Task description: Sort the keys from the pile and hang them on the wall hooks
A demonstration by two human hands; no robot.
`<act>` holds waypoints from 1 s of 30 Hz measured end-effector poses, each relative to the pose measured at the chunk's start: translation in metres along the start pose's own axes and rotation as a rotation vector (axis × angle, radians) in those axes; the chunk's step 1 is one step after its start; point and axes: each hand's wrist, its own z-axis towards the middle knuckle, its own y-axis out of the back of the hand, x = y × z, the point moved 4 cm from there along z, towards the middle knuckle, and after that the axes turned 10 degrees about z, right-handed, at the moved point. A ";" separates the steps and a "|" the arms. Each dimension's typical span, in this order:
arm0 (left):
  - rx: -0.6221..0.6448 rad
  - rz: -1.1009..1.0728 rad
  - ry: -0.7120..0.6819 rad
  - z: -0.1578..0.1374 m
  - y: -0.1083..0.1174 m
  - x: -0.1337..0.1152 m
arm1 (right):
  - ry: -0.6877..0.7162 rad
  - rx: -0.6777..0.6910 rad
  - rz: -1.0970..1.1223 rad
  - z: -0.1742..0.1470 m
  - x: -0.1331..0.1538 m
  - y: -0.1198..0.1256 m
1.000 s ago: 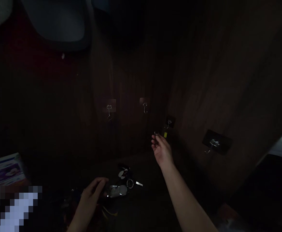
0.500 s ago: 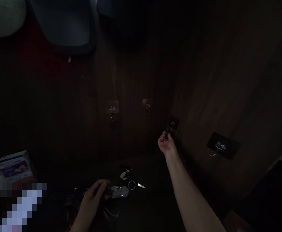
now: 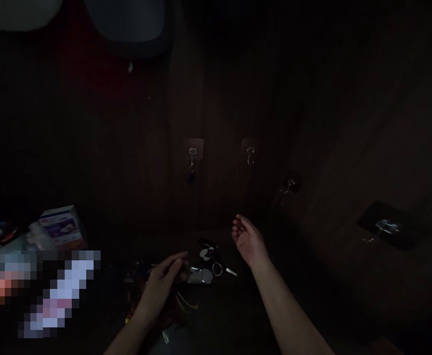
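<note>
In the dim light my left hand (image 3: pixel 164 276) lies low over a dark pile of small items, fingers stretched out beside a silver key fob (image 3: pixel 201 275). A key ring (image 3: pixel 217 269) and a flat metal piece (image 3: pixel 231 272) join onto that fob. My right hand (image 3: pixel 248 242) is in the air with its fingers loosely curled and nothing visible in them. Up and to its right is a wall hook (image 3: pixel 290 183); something small and dark seems to hang there, too dark to name. A small dark item (image 3: pixel 191 177) dangles from another hook (image 3: pixel 193 151).
A bare hook (image 3: pixel 250 150) is on the back wall, and a further hook (image 3: pixel 388 227) is on the right wall. Caps (image 3: pixel 130 22) hang at the top. A printed box (image 3: pixel 63 227) stands at the left among other items, partly pixelated.
My right hand has drawn back and down from the right-wall hook, leaving it. My left hand stays by the fob, its fingers straighter. The view has shifted, moving everything rightward.
</note>
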 end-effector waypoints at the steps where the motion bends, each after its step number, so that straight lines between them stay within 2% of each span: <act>1: 0.005 -0.046 0.012 0.001 0.001 0.002 | -0.023 0.057 -0.088 -0.010 -0.008 -0.008; 7: 0.029 -0.382 0.040 0.009 0.004 0.017 | -0.040 0.409 -0.646 -0.061 -0.041 -0.049; 9: 0.048 -0.439 0.048 0.012 0.004 0.020 | 0.021 0.528 -0.830 -0.072 -0.048 -0.058; 13: 0.087 -0.494 0.047 0.014 0.006 0.021 | 0.248 0.697 -1.095 -0.084 -0.057 -0.068; 16: 0.120 -0.464 0.006 0.014 0.006 0.018 | 0.338 0.768 -1.180 -0.087 -0.064 -0.070; 19: 0.121 -0.420 -0.032 0.014 0.007 0.016 | 0.350 0.815 -1.209 -0.088 -0.069 -0.070; 30: -0.051 -0.227 -0.003 0.012 0.016 0.012 | 0.239 0.811 -1.196 -0.093 -0.070 -0.073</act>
